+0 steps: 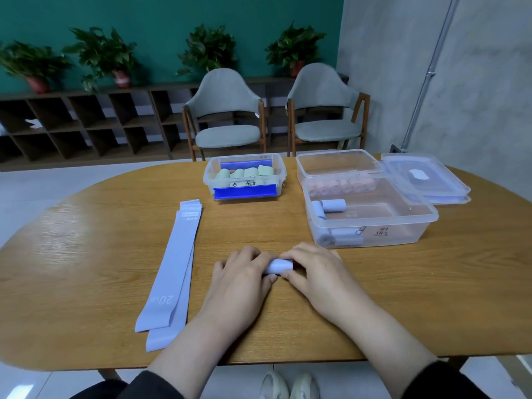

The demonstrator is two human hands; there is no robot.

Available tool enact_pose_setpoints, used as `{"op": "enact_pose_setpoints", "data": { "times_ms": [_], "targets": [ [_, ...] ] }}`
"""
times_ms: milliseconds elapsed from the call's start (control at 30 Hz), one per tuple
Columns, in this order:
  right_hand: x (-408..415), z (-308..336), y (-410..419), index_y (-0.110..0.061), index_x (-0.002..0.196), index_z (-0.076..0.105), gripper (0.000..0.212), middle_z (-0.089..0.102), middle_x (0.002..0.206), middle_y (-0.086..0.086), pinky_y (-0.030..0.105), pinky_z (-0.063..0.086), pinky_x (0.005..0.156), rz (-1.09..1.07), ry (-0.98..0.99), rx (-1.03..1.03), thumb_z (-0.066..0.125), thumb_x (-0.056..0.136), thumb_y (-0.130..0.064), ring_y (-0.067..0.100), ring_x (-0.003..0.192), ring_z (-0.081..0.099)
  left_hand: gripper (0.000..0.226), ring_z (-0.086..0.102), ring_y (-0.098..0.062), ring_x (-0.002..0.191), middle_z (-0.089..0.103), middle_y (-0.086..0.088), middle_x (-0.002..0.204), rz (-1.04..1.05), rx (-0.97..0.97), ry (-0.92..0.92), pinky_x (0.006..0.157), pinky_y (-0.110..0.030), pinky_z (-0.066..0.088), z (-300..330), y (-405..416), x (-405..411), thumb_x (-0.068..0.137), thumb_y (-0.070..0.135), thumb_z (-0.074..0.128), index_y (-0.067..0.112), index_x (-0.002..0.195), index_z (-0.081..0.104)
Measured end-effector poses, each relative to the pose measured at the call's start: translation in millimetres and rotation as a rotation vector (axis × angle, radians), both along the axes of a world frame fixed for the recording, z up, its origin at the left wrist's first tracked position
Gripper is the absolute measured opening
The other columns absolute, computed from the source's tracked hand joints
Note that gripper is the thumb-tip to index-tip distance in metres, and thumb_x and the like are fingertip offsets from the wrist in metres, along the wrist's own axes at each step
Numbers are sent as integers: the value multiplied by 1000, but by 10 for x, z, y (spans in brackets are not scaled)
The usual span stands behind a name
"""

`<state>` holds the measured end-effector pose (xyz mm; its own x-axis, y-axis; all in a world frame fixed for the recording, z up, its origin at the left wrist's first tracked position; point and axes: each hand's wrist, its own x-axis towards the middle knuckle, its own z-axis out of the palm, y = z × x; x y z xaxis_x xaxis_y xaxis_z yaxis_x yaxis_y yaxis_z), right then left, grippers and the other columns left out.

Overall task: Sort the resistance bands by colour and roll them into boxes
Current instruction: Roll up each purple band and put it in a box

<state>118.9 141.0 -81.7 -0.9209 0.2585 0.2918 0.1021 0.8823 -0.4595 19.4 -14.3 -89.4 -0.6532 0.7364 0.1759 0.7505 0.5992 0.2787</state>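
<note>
Resistance bands fill three clear boxes beyond the hands: green rolls (244, 172) in the blue-clipped box (244, 180), pink rolls (339, 187) in the far box (336, 165), pale-blue rolls (334, 205) in the near box (371, 214). Left of that near box, both hands, left (244, 272) and right (313, 272), pinch a rolled pale-blue band (278, 266) on the table (86, 254). Further left lie two flat bands (172, 272).

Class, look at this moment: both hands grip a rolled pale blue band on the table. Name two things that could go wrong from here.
1. The tightly rolled pale blue band, pinched between the left hand and right hand, may spring open once released.
2. The flat pale blue bands overlap beside the left forearm near the oval wooden table edge; a sleeve could drag them off.
</note>
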Motion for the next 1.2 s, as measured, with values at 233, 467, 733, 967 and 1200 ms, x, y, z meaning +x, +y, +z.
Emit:
{"op": "enact_pose_setpoints", "data": {
  "times_ms": [233,467,733,967,1200],
  "targets": [
    [13,90,-17,-28,106,70,15,60,96,-12,30,44,88,8,16,-161,64,92,-29,6,94,56,37,53,-4,117,58,18,124,-27,220,-258,98,-28,39,166,-1,-2,100,31,60,39,135,52],
    [268,305,14,-39,103,73,17,74,92,-5,31,50,75,28,57,-747,68,89,-31,5,80,64,22,66,-7,102,74,12,104,-71,638,-720,84,-9,45,432,-34,139,95,17,69,26,115,72],
    [478,760,258,-28,102,75,14,77,97,-4,26,51,83,37,2,-880,73,88,-26,8,88,70,16,69,-18,105,77,4,104,-219,706,-857,85,-14,50,665,166,210,93,18,70,21,107,78],
    [568,979,505,-16,105,77,17,76,102,8,28,51,79,46,-85,-994,71,90,-18,11,83,66,15,70,-23,105,78,0,103,-289,745,-902,90,-22,54,742,508,222,90,15,74,18,103,79],
    [304,1347,1086,-13,93,77,13,73,73,3,28,57,80,-200,-57,-691,76,82,-20,7,64,65,18,63,6,100,74,13,106,-109,1021,-633,86,-8,45,604,976,8,99,23,61,31,113,69]
  ]
}}
